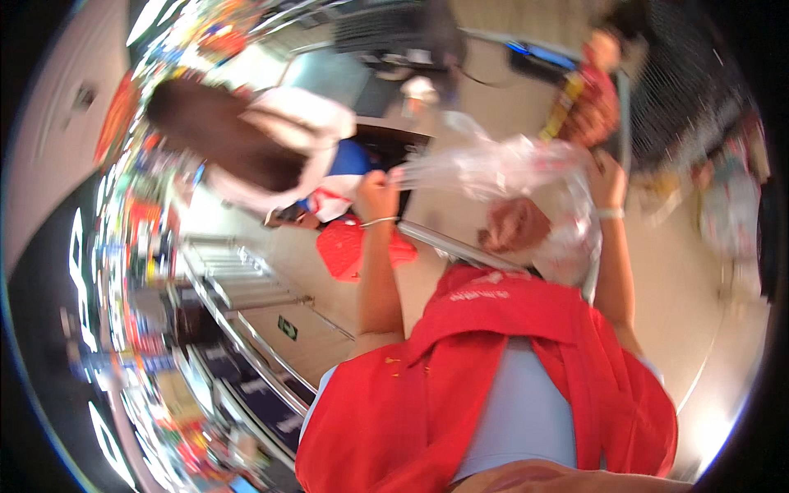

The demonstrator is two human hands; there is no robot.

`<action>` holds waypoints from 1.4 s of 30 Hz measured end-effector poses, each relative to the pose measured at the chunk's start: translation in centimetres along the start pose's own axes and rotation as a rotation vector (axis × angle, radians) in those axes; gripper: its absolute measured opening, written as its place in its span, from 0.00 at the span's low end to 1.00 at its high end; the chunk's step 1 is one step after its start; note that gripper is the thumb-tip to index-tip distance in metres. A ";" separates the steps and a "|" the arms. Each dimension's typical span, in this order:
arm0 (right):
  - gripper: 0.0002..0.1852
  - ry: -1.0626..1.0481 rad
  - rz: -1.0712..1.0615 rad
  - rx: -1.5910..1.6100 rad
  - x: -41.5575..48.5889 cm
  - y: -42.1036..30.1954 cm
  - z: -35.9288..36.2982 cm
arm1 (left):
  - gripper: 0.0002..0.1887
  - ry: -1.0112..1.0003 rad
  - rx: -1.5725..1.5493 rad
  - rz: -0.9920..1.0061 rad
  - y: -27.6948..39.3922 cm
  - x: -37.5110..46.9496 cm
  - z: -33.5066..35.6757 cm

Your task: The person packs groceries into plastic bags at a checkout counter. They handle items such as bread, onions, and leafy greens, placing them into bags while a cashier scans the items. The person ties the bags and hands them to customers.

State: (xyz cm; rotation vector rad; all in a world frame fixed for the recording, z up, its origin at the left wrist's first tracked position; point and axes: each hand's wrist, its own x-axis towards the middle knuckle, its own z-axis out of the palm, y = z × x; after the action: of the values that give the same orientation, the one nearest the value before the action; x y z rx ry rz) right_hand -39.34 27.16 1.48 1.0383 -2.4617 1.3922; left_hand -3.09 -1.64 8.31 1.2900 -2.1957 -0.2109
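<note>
A thin, clear plastic bag (pixel 487 166) with reddish print stretches across in front of me. My left hand (pixel 376 194) pinches one end of it. Over on the other side, my right hand (pixel 607 182) grips the bag near its other end, and loose film hangs below that hand. Beneath the film, a brownish-red item (pixel 516 225) lies on the beige counter (pixel 444 206); blur hides what it is. Just beyond my right hand rests a red-brown packaged item (pixel 588 111) with a yellow strip.
Across the counter to the left, a person (pixel 277 142) in a pale top leans in, blurred. A bright red object (pixel 360 249) sits beyond my left forearm. Metal rails (pixel 246 308) run at left. A dark device (pixel 542 58) with a blue-lit edge stands at the back.
</note>
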 end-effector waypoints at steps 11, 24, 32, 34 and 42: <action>0.17 -0.416 0.927 1.691 0.5 -10.3 2.5 | 0.30 -0.312 -0.624 0.435 16.7 -2.4 12.8; 0.22 -0.587 0.330 0.305 3.2 2.9 -6.0 | 0.48 -0.629 0.224 0.268 10.6 6.6 16.2; 0.21 -0.533 0.079 -0.135 2.9 3.4 -3.2 | 0.16 -0.635 -0.342 0.424 13.3 1.8 24.0; 0.19 -0.301 0.278 -0.578 2.0 6.7 -3.6 | 0.11 -0.721 -0.489 -0.007 11.3 3.7 23.9; 0.05 -0.242 1.144 1.409 -0.4 18.6 -3.1 | 0.17 -1.412 -1.079 -1.031 14.1 3.1 24.1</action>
State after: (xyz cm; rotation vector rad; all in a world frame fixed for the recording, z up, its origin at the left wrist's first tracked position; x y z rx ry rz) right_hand -51.25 36.14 -10.14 -0.5070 -1.8647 3.6757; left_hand -28.09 -0.49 -4.45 1.4876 -1.2280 -2.8542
